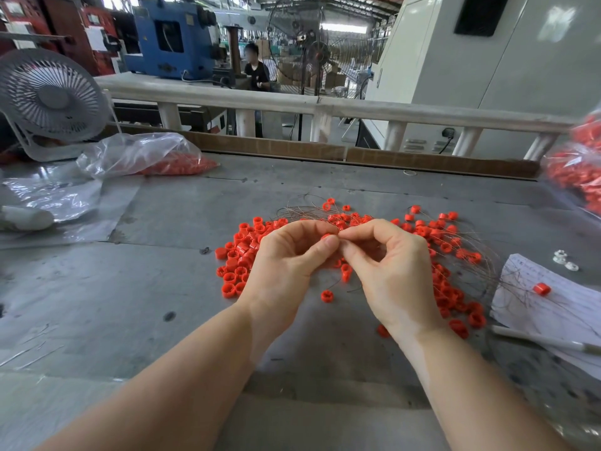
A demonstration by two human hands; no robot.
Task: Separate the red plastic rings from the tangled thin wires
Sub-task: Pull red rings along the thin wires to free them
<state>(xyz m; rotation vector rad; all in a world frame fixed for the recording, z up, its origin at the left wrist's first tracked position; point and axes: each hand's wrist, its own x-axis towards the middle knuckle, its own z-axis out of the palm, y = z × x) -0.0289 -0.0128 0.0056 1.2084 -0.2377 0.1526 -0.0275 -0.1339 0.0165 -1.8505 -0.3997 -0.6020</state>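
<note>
A red plastic ring (326, 236) sits pinched in the left hand (286, 265), above the grey table (162, 271) — the right hand (390, 271) pinches thin wires (468, 252) beside it. Loose rings (240, 255) lie heaped left; wired ones right.

I see a grey counter (162, 271) in a factory hall, a white rail (325, 107) along its far edge. Far left stand a white desk fan (52, 99) and a blue machine (169, 37); far right, a pale cabinet (471, 60). Daylight comes through the roof.
</note>
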